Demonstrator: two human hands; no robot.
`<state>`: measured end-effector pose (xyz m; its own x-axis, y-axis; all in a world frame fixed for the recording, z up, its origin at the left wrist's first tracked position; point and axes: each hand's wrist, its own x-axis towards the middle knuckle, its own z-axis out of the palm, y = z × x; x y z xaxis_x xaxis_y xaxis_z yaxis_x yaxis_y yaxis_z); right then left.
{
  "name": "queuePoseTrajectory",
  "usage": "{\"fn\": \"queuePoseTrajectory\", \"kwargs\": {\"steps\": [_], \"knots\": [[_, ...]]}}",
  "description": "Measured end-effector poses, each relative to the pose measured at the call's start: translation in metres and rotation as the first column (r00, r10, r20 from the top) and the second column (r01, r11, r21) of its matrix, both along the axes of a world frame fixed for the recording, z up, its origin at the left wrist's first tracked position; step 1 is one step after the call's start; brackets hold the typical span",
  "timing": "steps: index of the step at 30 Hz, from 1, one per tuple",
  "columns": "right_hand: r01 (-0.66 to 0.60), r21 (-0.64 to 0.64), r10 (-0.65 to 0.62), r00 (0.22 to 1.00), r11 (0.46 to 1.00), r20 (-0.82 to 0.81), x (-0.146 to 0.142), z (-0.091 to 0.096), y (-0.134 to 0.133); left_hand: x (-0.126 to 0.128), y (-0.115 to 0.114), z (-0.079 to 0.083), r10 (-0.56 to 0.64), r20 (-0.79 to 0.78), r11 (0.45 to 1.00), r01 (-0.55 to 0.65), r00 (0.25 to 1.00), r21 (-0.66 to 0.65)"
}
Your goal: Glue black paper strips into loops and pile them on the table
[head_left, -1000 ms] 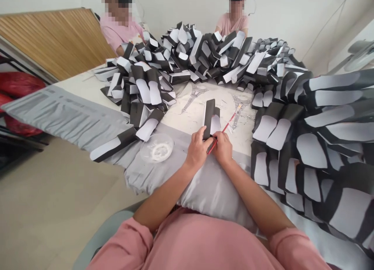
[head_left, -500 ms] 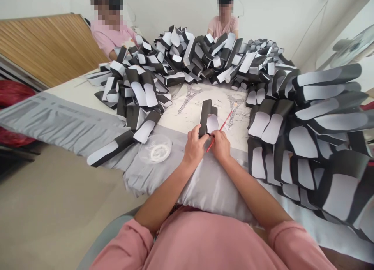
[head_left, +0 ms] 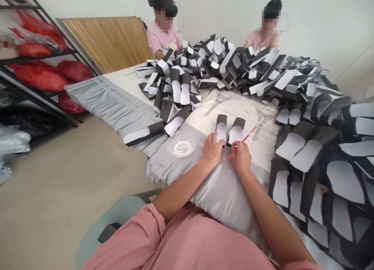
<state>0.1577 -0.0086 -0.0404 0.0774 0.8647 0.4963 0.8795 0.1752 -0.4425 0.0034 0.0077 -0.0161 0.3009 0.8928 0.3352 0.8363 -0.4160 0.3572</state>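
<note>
The left paper piece (head_left: 221, 130) and the right paper piece (head_left: 235, 133), black card with white faces, stand side by side just right of the dish (head_left: 182, 147) and a little beyond it. The left hand (head_left: 212, 152) has its fingers closed on the near end of the left piece. The right hand (head_left: 241, 159) pinches a thin red brush (head_left: 247, 137) and also touches the near end of the right piece.

With one hand doing both jobs, the brush could likely swing and smear the white face, or its far end could mark the printed cloth (head_left: 216, 102) beyond the dish. A loose hold could let either piece tip over.

The dish sits on the grey cloth (head_left: 117, 102) that drapes off the table edge, so a tug from the left forearm could probably tilt it.

Far right of the dish, the big heap (head_left: 318, 145) crowds the right arm and could slide if the elbow nudges it. Beyond the dish lies another heap (head_left: 233, 63), with two co-workers (head_left: 162, 34) behind it.
</note>
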Motion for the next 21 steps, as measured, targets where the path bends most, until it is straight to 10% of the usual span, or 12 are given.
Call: {"fn": "queuePoseTrajectory", "kwargs": {"steps": [8,21], "knots": [[-0.037,0.022,0.037,0.999,0.999,-0.006,0.0,-0.001,0.0,0.008,-0.004,0.006,-0.149,-0.035,0.989,0.148,0.988,-0.008],[-0.088,0.288,0.135,0.98,0.953,-0.147,-0.008,0.007,-0.008,0.016,0.001,0.008,-0.044,-0.167,0.995,0.029,0.985,-0.09]]}}
